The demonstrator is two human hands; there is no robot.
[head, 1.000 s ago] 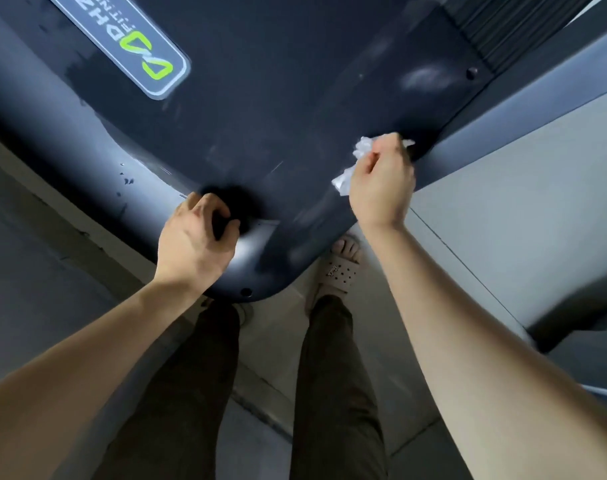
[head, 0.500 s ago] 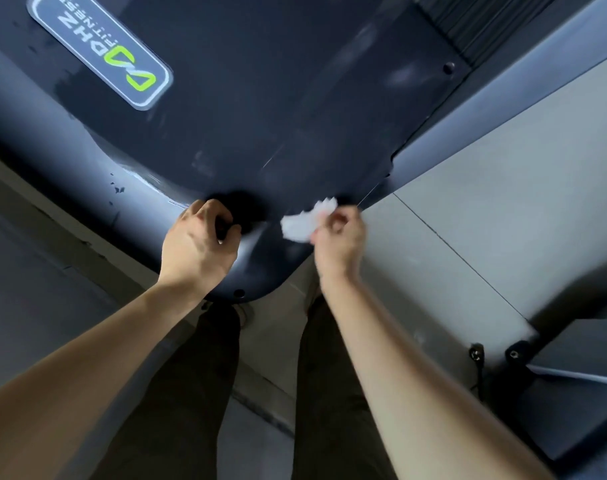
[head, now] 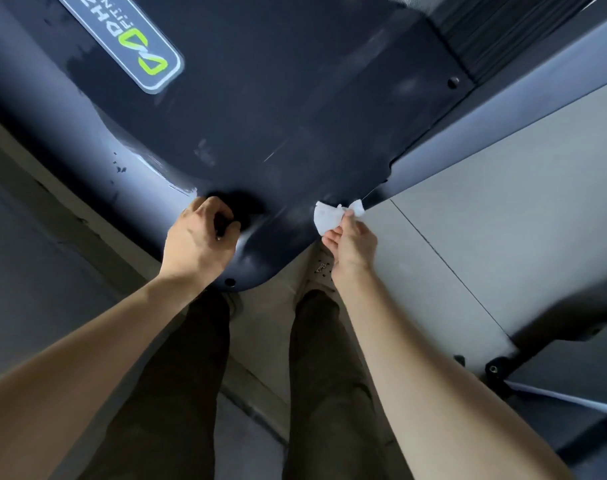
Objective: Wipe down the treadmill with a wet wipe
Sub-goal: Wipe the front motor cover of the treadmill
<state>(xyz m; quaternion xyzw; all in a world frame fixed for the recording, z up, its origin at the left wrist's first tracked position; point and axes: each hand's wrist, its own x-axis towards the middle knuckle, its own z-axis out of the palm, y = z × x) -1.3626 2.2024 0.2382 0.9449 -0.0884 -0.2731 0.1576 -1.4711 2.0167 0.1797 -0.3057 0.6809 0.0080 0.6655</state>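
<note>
The treadmill's dark, glossy motor cover [head: 278,109] fills the upper half of the head view, with a grey and green logo plate [head: 129,39] at the top left. My right hand [head: 352,245] pinches a crumpled white wet wipe [head: 330,216] against the cover's near right edge. My left hand [head: 198,242] has its fingers curled round a dark recess at the cover's front corner. Wet streaks show on the cover near both hands.
The ribbed running belt [head: 503,26] lies at the top right beside a grey side rail [head: 503,123]. Grey floor tiles [head: 485,237] spread to the right. Another machine's dark base [head: 555,355] stands at the lower right. My legs and a sandalled foot are below the cover.
My right hand has drawn the wipe from the cover's upper right side down to its near edge, then slightly right. My left hand has stayed on the front corner.
</note>
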